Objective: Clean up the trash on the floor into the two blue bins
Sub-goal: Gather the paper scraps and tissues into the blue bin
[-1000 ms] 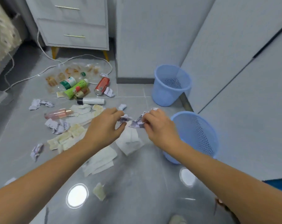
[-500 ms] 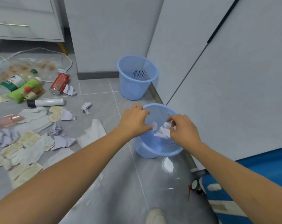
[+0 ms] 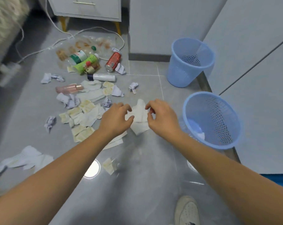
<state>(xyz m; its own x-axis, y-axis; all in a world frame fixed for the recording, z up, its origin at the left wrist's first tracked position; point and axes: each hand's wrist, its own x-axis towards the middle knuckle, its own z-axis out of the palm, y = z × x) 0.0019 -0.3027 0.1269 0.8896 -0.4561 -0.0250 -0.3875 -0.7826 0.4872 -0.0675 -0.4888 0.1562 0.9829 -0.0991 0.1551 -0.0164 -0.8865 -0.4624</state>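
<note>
- We see the white tissue (image 3: 138,117) lying flat on the grey floor (image 3: 145,184), directly between our two hands and a little beyond the knuckles.
- Our left hand (image 3: 116,119) is at the tissue's left edge, fingers loosely curled and holding nothing; its fingertips seem to touch the paper, but we cannot tell for sure.
- Our right hand (image 3: 161,117) is at the right edge, also half curled and empty, its thumb and forefinger a small way apart.
- The tissue's long axis runs away from us, from the near corner to the far point, so the hands come at it from its two long sides.
- Both hands are about equally near; we judge that either one could pinch it, or both together.
- The nearer blue bin (image 3: 212,119) stands just to the right of the right hand, with a little paper already at its bottom, so the carry would go rightward; the right hand has the shorter way.
- The farther blue bin (image 3: 191,62) stands beyond it, by the wall.
- Much trash remains at the left: crumpled papers (image 3: 67,99), a red can (image 3: 113,61), a green bottle (image 3: 86,63), a pink bottle (image 3: 69,88).
</note>
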